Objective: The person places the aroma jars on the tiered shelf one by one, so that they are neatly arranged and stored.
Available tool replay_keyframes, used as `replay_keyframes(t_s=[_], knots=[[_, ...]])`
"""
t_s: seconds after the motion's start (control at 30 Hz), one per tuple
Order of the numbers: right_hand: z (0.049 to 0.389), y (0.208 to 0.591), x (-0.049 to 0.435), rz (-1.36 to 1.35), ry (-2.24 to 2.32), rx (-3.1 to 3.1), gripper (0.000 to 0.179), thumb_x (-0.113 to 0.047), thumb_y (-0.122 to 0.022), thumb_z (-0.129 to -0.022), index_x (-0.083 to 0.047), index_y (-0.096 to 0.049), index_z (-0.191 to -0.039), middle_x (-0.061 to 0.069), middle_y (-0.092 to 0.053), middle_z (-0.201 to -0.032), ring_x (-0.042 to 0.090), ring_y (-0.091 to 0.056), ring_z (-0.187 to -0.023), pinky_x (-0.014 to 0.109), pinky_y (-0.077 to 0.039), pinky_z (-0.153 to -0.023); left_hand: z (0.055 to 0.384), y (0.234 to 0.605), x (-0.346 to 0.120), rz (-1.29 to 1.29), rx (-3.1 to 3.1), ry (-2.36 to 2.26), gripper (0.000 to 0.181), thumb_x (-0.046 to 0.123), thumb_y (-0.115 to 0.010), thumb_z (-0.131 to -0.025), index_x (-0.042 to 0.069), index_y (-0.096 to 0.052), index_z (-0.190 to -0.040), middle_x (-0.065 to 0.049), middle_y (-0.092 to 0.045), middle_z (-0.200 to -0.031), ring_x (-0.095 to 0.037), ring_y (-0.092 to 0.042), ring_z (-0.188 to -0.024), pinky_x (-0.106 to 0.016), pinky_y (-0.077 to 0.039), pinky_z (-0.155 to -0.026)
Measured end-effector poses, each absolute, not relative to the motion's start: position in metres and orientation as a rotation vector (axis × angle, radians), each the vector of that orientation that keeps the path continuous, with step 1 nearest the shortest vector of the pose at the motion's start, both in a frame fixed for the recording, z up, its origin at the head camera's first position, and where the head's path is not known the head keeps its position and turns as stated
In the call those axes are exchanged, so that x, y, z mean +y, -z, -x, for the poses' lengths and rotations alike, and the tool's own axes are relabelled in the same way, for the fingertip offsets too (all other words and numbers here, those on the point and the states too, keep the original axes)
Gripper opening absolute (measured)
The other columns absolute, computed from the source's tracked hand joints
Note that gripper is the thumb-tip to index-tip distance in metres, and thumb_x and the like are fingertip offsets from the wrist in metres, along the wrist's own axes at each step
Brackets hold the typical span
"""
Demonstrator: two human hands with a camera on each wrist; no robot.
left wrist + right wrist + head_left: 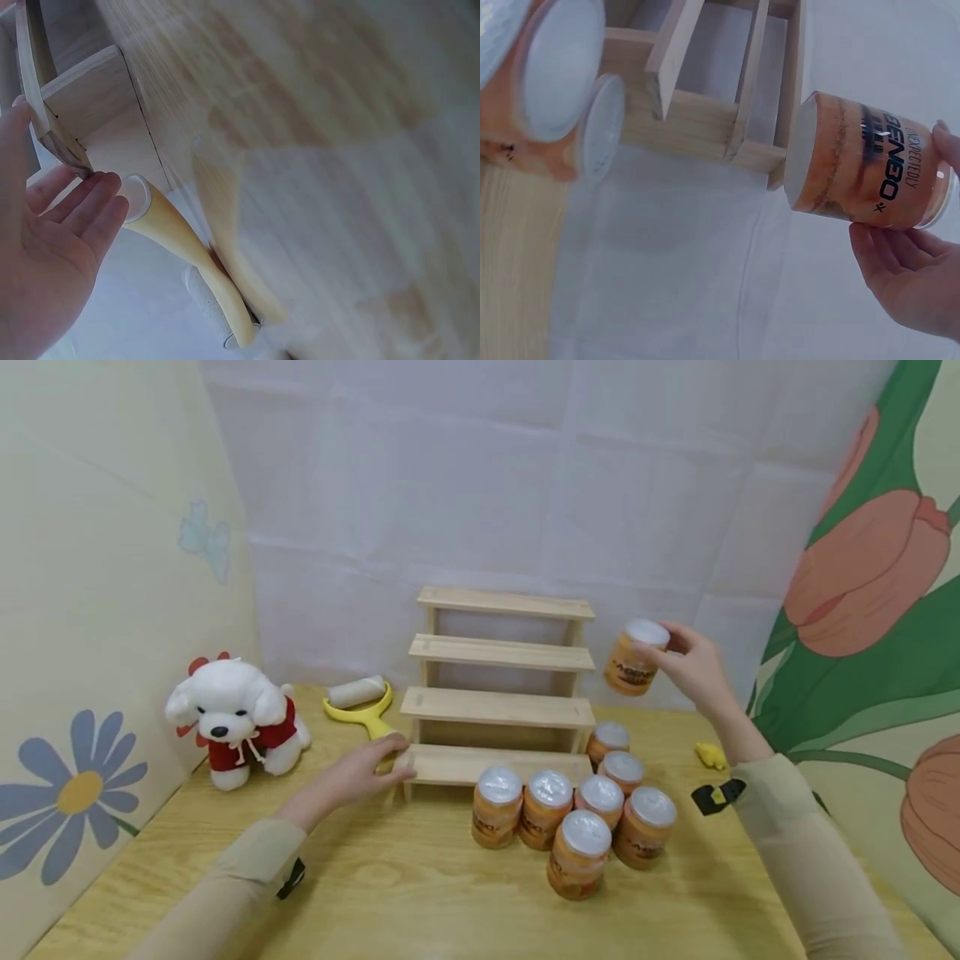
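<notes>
Orange wrapping covers the can (632, 665) held up in the right hand (696, 670), thumb and fingers clamped near its pale top; it hangs in the air, nearly upright, beside the stepped wooden stand (498, 706) and touching none of its boards. Well apart from that hand, the left hand (363, 770) pinches the near end of the lowest board, thumb on one side and fingertips on the other, seemingly to steady it.

Below the right hand and toward the left one, seven more cans (579, 862) stand upright on the table (420, 885), clustered at the stand's front and right end. No can is seen on any of the four boards, so the handling of the cans looks barely begun: one is lifted, none set on a step, seven not yet picked up.

Just beyond the left hand lies a yellow-handled roller (356, 692); farther out on that hand's outer side sits a plush dog (281, 739). Near the right forearm is a small yellow object (710, 756), too small to identify.
</notes>
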State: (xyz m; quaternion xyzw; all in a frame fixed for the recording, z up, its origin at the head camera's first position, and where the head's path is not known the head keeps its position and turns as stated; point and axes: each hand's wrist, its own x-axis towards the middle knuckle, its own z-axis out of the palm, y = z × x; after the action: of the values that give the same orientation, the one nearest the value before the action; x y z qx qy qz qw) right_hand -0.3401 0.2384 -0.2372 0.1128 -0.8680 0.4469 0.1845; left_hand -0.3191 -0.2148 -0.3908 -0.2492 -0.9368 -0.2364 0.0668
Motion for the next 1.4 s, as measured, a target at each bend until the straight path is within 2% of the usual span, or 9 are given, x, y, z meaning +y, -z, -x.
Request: replay_keyframes(t_s=[0.17,0.5,0.7,1.03,1.17,1.4], knots=[[0.35,0.229,0.219,-0.355,-1.291,-2.42,0.064,-0.045,-0.068,-0.083,-0.01,-0.051,-0.134,0.013,-0.057,-0.126,0.022,-0.053,-0.113,0.036,-0.046,-0.088,0.316,0.391,-0.214,0.757,-2.82,0.72,0.056,0.04,-0.061,-0.09,0.0,-0.053,-0.127,-0.02,-0.056,-0.128,-0.037,-0.052,-0.119,-0.052,-0.041,-0.101],[0.37,0.216,0.174,-0.47,-1.41,-2.279,0.054,-0.032,-0.072,-0.083,-0.009,-0.056,-0.128,0.012,-0.061,-0.12,0.018,-0.056,-0.108,0.034,-0.046,-0.091,0.308,0.392,-0.215,0.725,-2.842,0.725,0.058,0.042,-0.061,-0.089,0.0,-0.053,-0.128,-0.019,-0.055,-0.13,-0.036,-0.052,-0.12,-0.052,-0.041,-0.1],[0.386,0.208,0.148,-0.52,-1.473,-2.217,0.053,-0.024,-0.071,-0.084,-0.004,-0.053,-0.13,0.016,-0.059,-0.123,0.021,-0.055,-0.11,0.034,-0.046,-0.096,0.304,0.391,-0.215,0.715,-2.841,0.737,0.059,0.043,-0.061,-0.089,0.0,-0.053,-0.129,-0.02,-0.053,-0.133,-0.037,-0.05,-0.122,-0.052,-0.041,-0.101],[0.397,0.197,0.109,-0.54,-1.53,-2.171,0.059,-0.023,-0.074,-0.082,-0.007,-0.052,-0.133,0.014,-0.06,-0.125,0.022,-0.056,-0.112,0.033,-0.048,-0.094,0.296,0.393,-0.211,0.757,-2.816,0.687,0.061,0.045,-0.06,-0.089,-0.002,-0.053,-0.128,-0.023,-0.052,-0.132,-0.04,-0.049,-0.123,-0.053,-0.04,-0.101],[0.407,0.195,0.096,-0.551,-1.507,-2.173,0.06,-0.026,-0.075,-0.081,-0.008,-0.052,-0.133,0.013,-0.06,-0.125,0.021,-0.056,-0.112,0.033,-0.048,-0.093,0.294,0.392,-0.209,0.745,-2.83,0.673,0.059,0.044,-0.06,-0.089,0.0,-0.053,-0.129,-0.021,-0.053,-0.132,-0.038,-0.05,-0.122,-0.052,-0.041,-0.1],[0.426,0.198,0.084,-0.559,-1.459,-2.151,0.057,-0.025,-0.075,-0.081,-0.005,-0.054,-0.131,0.014,-0.062,-0.122,0.022,-0.058,-0.109,0.032,-0.049,-0.09,0.29,0.391,-0.205,0.728,-2.856,0.639,0.061,0.047,-0.058,-0.09,0.002,-0.052,-0.131,-0.023,-0.05,-0.135,-0.039,-0.049,-0.123,-0.052,-0.041,-0.1]])
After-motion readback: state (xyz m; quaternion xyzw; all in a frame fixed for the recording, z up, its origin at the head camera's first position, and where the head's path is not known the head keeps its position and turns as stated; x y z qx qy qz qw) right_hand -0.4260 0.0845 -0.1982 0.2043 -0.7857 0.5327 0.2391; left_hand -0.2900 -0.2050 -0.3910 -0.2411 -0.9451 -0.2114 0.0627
